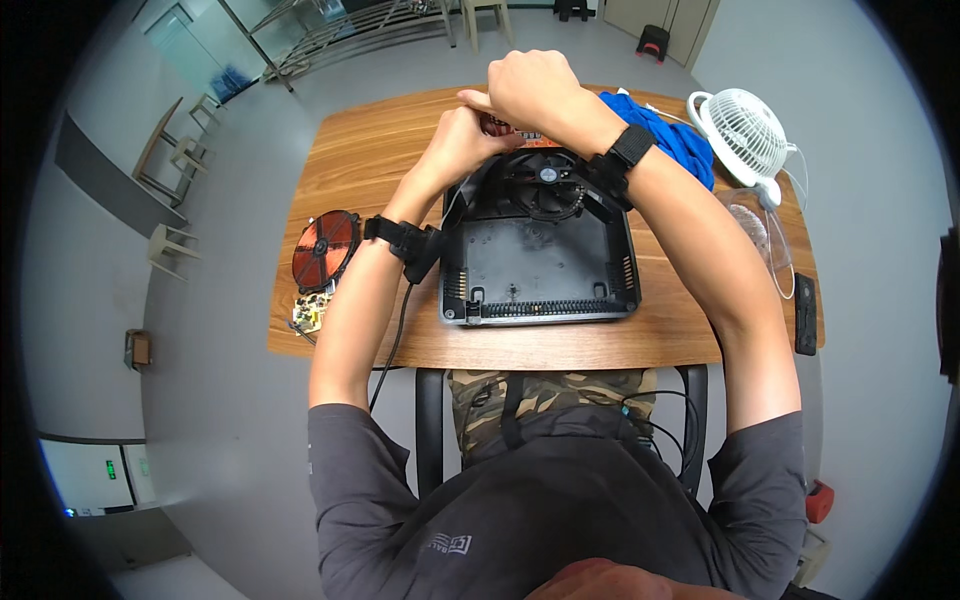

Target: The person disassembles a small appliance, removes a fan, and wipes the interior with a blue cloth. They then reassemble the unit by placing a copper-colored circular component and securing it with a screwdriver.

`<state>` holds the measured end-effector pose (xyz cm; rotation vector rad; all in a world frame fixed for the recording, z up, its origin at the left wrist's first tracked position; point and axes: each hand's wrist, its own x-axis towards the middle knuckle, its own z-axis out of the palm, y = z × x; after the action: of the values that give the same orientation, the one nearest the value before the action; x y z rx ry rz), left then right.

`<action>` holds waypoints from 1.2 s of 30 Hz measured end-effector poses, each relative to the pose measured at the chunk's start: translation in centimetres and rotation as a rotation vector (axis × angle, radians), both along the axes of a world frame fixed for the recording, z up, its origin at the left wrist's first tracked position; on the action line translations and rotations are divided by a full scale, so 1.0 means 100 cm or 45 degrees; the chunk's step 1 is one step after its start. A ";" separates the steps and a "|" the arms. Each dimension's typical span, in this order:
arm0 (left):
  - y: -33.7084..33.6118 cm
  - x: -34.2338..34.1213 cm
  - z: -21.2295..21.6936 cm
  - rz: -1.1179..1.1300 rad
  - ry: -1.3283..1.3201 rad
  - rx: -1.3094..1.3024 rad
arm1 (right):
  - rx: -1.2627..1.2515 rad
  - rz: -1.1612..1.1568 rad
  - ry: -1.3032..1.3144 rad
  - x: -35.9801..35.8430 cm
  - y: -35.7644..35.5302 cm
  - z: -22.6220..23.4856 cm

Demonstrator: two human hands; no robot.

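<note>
Centrally: one open black casing [535, 258] on the wooden table [375, 140], round black fan [548, 175] at its far end. Left hand [463, 142]: fingers bent, beside an orange part [537, 140] along the casing's far edge; grip cannot be told. Right hand [535, 85]: curled beyond that edge, any contents hidden. Leftward: one copper-coloured coil [325, 250], round.

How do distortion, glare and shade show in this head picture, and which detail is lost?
Head view: black fisheye rim around the scene, with the brown wooden table's edges looking bowed; head view: pale sheen on the shallow black plastic housing, its round black plastic fan darker; head view: small yellowish circuit board, its parts too small to distinguish.
</note>
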<state>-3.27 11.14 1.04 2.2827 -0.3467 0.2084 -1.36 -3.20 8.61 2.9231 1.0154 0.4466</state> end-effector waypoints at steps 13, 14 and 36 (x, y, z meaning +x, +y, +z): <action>0.018 0.009 -0.009 -0.124 -0.026 -0.004 | 0.116 0.106 -0.090 0.001 -0.003 -0.013; 0.014 0.007 -0.007 -0.110 -0.006 0.009 | 0.043 0.052 -0.075 -0.001 -0.002 -0.008; -0.015 0.001 -0.010 0.007 -0.074 -0.080 | 0.087 -0.064 -0.095 -0.006 -0.009 -0.011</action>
<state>-3.18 9.64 0.06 2.2191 -0.3584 0.2851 -1.95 -4.12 7.48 2.9583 0.9344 0.5952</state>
